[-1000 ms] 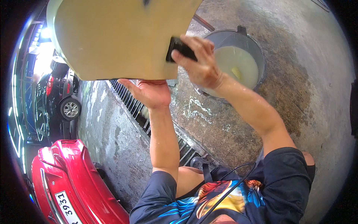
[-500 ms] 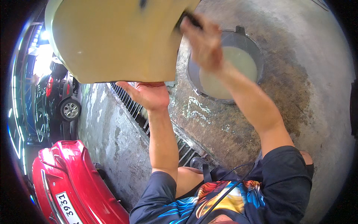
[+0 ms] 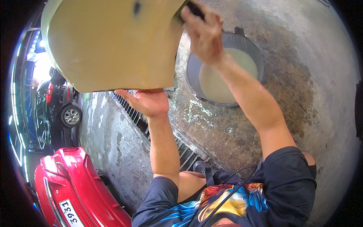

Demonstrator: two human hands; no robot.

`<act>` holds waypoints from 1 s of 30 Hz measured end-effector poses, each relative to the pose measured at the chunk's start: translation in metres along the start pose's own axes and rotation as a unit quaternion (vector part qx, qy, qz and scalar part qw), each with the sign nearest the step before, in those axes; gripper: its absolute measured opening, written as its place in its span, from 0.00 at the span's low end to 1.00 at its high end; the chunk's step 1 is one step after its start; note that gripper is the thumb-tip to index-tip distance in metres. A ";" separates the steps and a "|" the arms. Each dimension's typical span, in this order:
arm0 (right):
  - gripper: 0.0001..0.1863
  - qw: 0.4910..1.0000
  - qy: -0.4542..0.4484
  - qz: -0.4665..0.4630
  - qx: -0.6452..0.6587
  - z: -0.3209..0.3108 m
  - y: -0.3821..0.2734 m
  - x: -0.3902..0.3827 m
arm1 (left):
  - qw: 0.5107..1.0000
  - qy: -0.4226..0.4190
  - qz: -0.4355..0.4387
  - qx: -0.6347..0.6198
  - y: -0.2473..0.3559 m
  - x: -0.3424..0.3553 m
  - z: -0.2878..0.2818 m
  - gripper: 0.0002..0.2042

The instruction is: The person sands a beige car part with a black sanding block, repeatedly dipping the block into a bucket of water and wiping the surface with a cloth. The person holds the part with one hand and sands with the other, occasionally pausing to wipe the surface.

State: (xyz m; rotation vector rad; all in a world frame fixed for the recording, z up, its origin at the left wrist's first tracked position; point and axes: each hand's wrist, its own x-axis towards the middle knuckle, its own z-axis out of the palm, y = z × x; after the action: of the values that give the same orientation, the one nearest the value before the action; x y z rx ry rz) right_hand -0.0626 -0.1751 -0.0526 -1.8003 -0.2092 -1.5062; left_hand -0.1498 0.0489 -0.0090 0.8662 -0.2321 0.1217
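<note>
A broad tan panel (image 3: 113,49), smooth with a small dark smudge near its top, fills the upper left. My left hand (image 3: 149,103) supports its lower edge from below, palm up and thumb out to the left. The fingers of that hand are hidden behind the panel. At the panel's upper right edge, my right hand (image 3: 204,36) grips a dark block or pad (image 3: 194,11) pressed against the surface. This hand is slightly blurred, and the pad's exact kind cannot be made out.
A grey round tub (image 3: 261,56) of cloudy liquid stands on the wet concrete floor beneath my right forearm. A metal drain grate (image 3: 130,109) runs diagonally below the panel. A red car (image 3: 87,181) is at lower left, a dark car (image 3: 56,102) beyond it.
The tan panel and my left hand appear slightly lower and farther left in view. My right hand, blurred before, shows more clearly, still holding the dark pad at the panel's edge.
</note>
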 end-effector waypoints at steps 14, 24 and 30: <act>0.21 0.995 0.064 0.048 -0.055 -0.011 -0.017 0.051 | 0.999 -0.048 0.004 0.000 -0.001 0.001 -0.005 0.42; 0.23 0.997 0.042 0.057 0.032 0.004 -0.010 0.040 | 0.995 0.096 0.007 0.029 -0.003 -0.005 0.005 0.41; 0.23 0.995 0.078 -0.044 0.053 0.016 0.009 0.040 | 0.998 0.058 0.008 0.012 -0.003 -0.004 0.013 0.39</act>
State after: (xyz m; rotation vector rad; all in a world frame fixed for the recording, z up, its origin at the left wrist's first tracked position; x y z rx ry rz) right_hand -0.0333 -0.1844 -0.0206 -1.5998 -0.2882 -1.6589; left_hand -0.1550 0.0372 -0.0044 0.8789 -0.1280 0.1894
